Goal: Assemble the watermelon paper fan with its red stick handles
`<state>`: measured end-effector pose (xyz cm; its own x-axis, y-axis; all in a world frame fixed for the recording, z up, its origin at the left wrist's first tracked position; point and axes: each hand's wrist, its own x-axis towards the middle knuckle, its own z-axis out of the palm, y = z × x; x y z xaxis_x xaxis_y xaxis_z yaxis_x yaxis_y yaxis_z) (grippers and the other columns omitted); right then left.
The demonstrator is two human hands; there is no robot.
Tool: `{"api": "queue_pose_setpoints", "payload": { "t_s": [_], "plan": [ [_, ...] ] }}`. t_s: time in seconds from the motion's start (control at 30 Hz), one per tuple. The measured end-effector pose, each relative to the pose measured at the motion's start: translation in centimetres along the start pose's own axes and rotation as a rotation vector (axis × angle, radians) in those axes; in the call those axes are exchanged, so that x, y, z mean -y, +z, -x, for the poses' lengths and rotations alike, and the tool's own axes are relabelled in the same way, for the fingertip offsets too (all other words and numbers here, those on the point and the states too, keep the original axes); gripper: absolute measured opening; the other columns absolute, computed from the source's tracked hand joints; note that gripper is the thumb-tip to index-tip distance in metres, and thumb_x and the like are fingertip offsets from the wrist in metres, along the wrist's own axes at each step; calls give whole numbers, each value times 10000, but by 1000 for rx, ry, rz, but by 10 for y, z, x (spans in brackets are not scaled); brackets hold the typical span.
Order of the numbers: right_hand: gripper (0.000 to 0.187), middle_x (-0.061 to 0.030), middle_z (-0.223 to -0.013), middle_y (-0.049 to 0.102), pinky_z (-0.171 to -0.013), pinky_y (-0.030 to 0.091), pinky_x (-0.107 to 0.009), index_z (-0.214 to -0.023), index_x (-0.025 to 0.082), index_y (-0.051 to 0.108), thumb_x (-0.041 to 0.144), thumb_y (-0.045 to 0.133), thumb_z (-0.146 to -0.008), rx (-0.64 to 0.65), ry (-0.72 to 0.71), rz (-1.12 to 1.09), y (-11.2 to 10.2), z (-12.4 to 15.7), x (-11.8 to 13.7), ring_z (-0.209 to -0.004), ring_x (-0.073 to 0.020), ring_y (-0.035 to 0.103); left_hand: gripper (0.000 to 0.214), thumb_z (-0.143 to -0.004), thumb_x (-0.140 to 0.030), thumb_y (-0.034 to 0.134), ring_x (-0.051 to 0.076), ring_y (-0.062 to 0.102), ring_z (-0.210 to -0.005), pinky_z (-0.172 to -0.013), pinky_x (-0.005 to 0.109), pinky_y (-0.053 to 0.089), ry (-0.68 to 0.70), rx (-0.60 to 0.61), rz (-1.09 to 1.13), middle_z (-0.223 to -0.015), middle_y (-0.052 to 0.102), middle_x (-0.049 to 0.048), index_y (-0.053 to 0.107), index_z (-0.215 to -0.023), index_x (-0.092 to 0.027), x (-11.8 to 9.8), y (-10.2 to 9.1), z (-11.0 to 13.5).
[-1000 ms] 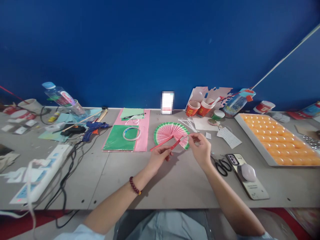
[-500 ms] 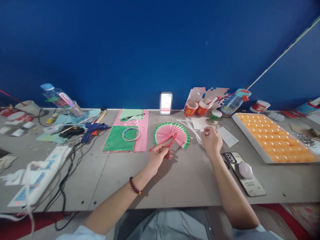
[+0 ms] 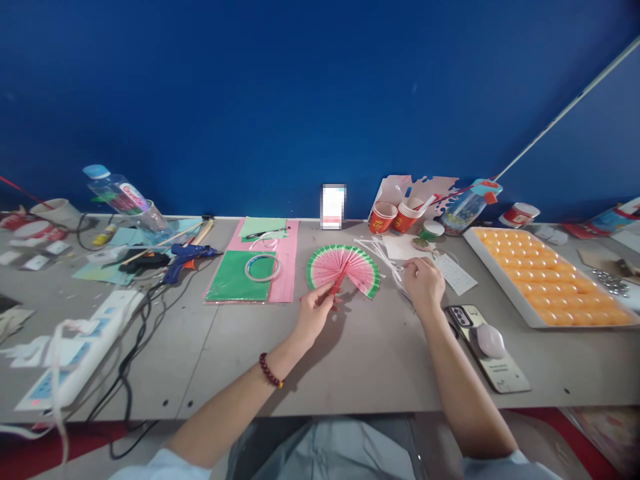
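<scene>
Reference: watermelon-patterned paper fan [image 3: 325, 263] at clock centre, blue wall [image 3: 320, 100] at 12 o'clock.

Passage: bare grey tabletop [image 3: 370, 367] at 6 o'clock, between the forearms; narrow gap at 4 o'clock, between fan and right hand [image 3: 424, 283].

Obstructions: left hand [image 3: 315, 317] at 7 o'clock, its red stick [image 3: 341, 277] extending over the fan; white strips [image 3: 379, 251] at 2 o'clock; red paper cups [image 3: 383, 218] between 1 and 2 o'clock; smartphone [image 3: 510, 373] at 4 o'clock, farther out; green packet [image 3: 233, 279] at 9 o'clock.

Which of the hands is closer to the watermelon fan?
Left. The left hand grips a red strip at the near side of the watermelon fan; the right hand is apart from the fan, off to its right.
</scene>
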<state>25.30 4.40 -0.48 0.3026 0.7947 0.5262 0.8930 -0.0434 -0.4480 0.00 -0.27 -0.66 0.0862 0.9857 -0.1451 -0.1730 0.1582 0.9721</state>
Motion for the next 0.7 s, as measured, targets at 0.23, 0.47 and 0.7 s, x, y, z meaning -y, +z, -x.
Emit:
{"api": "queue_pose_setpoints", "payload": {
  "t_s": [0.23,0.47,0.7],
  "plan": [
    [333,-83,-973,678,-844,457,-352,-994,176,645,161,354,-833,217,-181,-344,10,3,18,-946,-210,608,350,-768,-279,617,150,663,-734,-617,250,532,44,15,-30,-953,727,79,674,-1091,-157,7,-1,-4],
    [404,-110,-1266,579,-981,421,-416,-1197,191,596,137,373,-866,537,-456,-241,23,27,33,-1185,-227,518,266,-805,-194,559,198,671,-889,-777,320,538,298,4,-352,-1018,711,85,689,-1037,-188,12,-7,-8],
    [358,-94,-1095,633,-828,482,-317,-1139,191,624,130,439,-839,532,-396,-104,9,39,50,-996,-212,593,262,-820,-107,495,153,609,-853,-714,262,508,558,-57,-617,-955,624,57,681,-978,-203,6,-16,-14]
  ]
}}
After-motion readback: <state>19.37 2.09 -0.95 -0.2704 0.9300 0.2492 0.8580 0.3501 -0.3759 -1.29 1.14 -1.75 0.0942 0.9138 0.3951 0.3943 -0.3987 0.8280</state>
